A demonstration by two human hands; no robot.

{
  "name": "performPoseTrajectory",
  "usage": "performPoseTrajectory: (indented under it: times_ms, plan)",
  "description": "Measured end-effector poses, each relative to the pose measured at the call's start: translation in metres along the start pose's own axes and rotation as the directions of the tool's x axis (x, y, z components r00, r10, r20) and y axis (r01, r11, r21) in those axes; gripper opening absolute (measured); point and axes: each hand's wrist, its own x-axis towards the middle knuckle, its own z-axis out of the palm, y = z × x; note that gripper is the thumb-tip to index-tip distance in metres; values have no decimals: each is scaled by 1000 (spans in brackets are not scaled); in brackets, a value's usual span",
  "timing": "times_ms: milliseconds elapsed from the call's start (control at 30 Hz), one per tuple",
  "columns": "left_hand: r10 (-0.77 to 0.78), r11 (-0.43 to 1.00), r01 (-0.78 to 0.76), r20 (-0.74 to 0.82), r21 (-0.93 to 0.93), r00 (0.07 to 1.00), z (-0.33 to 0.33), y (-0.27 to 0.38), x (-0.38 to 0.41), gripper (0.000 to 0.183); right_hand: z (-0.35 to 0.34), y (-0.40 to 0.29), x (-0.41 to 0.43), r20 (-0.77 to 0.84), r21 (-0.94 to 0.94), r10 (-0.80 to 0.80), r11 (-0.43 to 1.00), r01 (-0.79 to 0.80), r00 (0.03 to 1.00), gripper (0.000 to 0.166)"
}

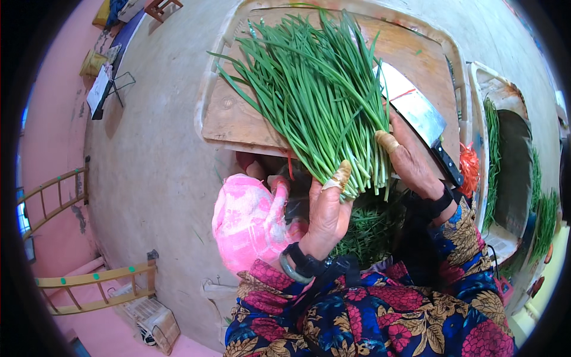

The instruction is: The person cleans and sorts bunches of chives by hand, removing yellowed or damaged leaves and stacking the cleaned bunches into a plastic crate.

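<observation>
A thick bunch of green garlic chives (312, 89) lies fanned out over a wooden board, its pale cut ends towards me. Around the left side of those ends my left hand (329, 207) is closed, its thumb wrapped in tan tape. My right hand (408, 156) grips the bunch's right side, with a similar covering on the thumb; its fingers are partly hidden behind the stalks. Just right of the chives, a broad cleaver (415, 105) with a black handle rests on the wooden board (250, 116). A red strip lies across its blade.
The board sits on an upturned-looking white plastic crate (203, 102). Red plastic ties (469, 169) hang at its right edge. Further right, a long white tub (479, 89) holds more chives. A pink cloth (250, 218) covers something at lower left; loose green leaves (372, 227) lie below my hands.
</observation>
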Motion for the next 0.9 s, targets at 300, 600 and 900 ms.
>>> performPoseTrajectory:
  times_ms: [300, 600, 900]
  plan:
    - [-34, 999, 35, 16, -25, 999, 2, 1, 1, 40, 5, 5, -1, -31, -30, -9, 1000, 8, 999, 48]
    - [-72, 985, 69, -15, -156, 997, 7, 4, -1, 38, 11, 11, -5, -14, 536, 360, 790, -297, 933, 45]
    - [-77, 997, 77, 12, -2, 997, 2, 4, -4, 36, -7, 1, 2, 98, -209, 85, 976, -63, 992, 49]
